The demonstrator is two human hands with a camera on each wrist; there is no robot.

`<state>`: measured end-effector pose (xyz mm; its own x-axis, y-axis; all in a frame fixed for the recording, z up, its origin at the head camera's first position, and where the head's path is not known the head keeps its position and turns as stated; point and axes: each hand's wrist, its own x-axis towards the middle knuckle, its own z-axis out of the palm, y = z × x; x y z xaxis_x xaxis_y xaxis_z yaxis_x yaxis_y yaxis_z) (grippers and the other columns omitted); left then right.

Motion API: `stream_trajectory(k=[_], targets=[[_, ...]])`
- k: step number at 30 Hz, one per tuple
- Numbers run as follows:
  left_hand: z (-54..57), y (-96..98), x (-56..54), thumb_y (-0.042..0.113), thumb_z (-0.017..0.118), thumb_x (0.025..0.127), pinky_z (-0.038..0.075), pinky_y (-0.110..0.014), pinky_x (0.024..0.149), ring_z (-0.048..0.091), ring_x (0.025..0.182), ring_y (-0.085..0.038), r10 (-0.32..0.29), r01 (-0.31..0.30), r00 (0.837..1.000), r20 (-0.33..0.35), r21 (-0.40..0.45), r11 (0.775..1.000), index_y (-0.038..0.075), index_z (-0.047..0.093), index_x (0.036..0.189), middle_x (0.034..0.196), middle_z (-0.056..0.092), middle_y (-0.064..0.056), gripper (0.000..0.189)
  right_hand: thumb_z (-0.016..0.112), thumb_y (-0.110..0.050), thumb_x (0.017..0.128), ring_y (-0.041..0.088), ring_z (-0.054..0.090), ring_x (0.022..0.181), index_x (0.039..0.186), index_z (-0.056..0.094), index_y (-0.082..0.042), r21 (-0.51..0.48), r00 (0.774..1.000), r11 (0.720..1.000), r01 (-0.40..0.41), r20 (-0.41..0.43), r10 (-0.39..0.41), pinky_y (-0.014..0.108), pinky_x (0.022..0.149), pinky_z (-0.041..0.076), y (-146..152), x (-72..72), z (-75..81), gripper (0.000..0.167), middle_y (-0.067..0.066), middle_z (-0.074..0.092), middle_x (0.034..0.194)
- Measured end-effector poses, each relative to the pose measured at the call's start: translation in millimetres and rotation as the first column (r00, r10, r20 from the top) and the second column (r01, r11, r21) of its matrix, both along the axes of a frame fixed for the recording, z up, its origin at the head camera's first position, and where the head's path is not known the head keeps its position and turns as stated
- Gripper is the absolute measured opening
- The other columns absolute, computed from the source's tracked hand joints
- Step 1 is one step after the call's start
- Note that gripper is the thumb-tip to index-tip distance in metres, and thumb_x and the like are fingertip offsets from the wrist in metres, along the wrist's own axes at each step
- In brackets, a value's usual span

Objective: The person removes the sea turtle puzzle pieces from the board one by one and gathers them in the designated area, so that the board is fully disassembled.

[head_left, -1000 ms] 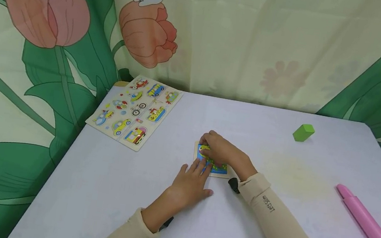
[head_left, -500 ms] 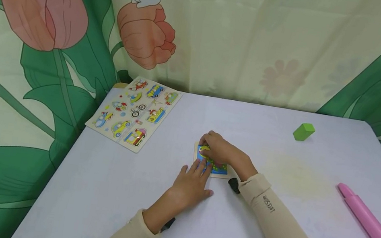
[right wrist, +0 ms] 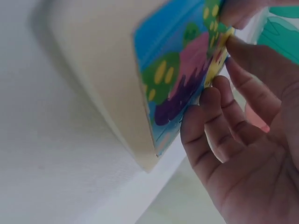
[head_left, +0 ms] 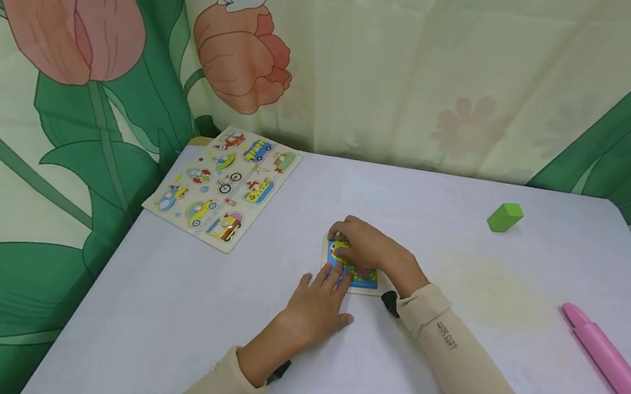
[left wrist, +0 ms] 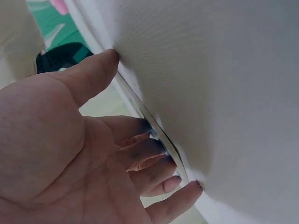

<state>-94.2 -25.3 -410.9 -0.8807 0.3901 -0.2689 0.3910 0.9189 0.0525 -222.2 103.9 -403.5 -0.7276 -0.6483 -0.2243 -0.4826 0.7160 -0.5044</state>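
Note:
A small wooden jigsaw puzzle (head_left: 364, 283) lies on the white table, its cream border framing a blue picture with green, yellow and pink shapes. My left hand (head_left: 314, 308) is spread flat at its near side, fingertips on the picture and thumb out on the cloth. In the left wrist view, the left fingers (left wrist: 147, 151) reach over the board's edge. Over the far part bends my right hand (head_left: 372, 245), which hides much of the picture. The right wrist view shows its thumb and forefinger pinching at a yellow puzzle piece (right wrist: 216, 63), the other fingers curled along the picture's edge.
A larger board with vehicle pictures (head_left: 226, 188) lies at the table's back left corner. A green block (head_left: 505, 217) stands at the back right. Along the right side lies a long pink tube-like thing (head_left: 616, 381). A printed curtain (head_left: 382, 65) hangs behind the table.

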Motion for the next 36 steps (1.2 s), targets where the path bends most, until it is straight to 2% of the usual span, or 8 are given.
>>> stream_trajectory(k=[6,14,21,28,32,36], targets=[[0.7,0.2,-0.2,0.051,0.060,0.101,0.036,-0.050,0.115,0.030,0.152,-0.027,-0.001,0.001,1.000,0.002,-0.007,1.000,0.010,0.036,0.160,0.164,0.034,-0.009,0.075,0.066,-0.013,0.101,0.026,0.056,0.107,0.127,0.062,-0.007,0.003,0.997,1.000,-0.017,0.079,0.017,0.042,0.094,0.051,0,-4.1,3.0,0.027,0.014,0.054,0.120],[0.5,0.8,-0.1,0.051,0.061,0.101,0.036,-0.049,0.115,0.030,0.151,-0.027,0.000,0.000,1.000,-0.004,0.001,1.000,0.010,0.037,0.159,0.164,0.035,-0.009,0.076,0.066,-0.010,0.101,0.026,0.052,0.107,0.126,0.058,-0.004,-0.008,0.996,0.999,-0.032,0.088,0.033,0.042,0.097,0.048,1,-4.3,5.1,0.027,0.012,0.053,0.118],[-0.6,-0.3,-0.5,0.052,0.061,0.101,0.036,-0.049,0.115,0.030,0.151,-0.027,0.004,-0.004,1.000,0.000,-0.005,1.000,0.011,0.036,0.160,0.164,0.035,-0.008,0.076,0.067,-0.007,0.100,0.026,0.052,0.108,0.128,0.054,-0.002,-0.092,0.994,0.996,-0.008,0.110,0.018,0.040,0.098,0.047,2,-7.4,-2.8,0.032,0.013,0.053,0.119],[0.5,0.0,-0.7,0.051,0.061,0.101,0.035,-0.048,0.116,0.030,0.152,-0.026,0.007,-0.007,1.000,0.005,-0.008,1.000,0.011,0.036,0.160,0.164,0.034,-0.008,0.076,0.071,-0.005,0.097,0.024,0.058,0.101,0.122,0.063,-0.004,-0.143,0.998,0.990,-0.001,0.062,0.010,0.039,0.090,0.051,6,-7.5,-5.7,0.026,0.011,0.059,0.114],[1.1,-0.8,-0.5,0.051,0.060,0.101,0.035,-0.048,0.116,0.029,0.152,-0.027,0.004,-0.004,1.000,0.008,-0.006,1.000,0.011,0.035,0.160,0.165,0.034,-0.008,0.076,0.072,-0.001,0.095,0.024,0.062,0.103,0.124,0.067,-0.005,-0.150,0.999,0.988,-0.031,0.030,0.036,0.039,0.091,0.053,9,-7.2,-5.2,0.030,0.009,0.064,0.114],[1.1,-1.3,0.2,0.052,0.060,0.101,0.035,-0.048,0.116,0.029,0.152,-0.027,0.002,-0.002,1.000,0.001,-0.010,1.000,0.012,0.035,0.160,0.165,0.034,-0.008,0.076,0.073,-0.002,0.094,0.021,0.060,0.095,0.127,0.070,-0.004,-0.129,0.998,0.990,-0.060,0.004,0.061,0.035,0.085,0.053,10,-7.3,-3.9,0.034,0.007,0.064,0.108]])
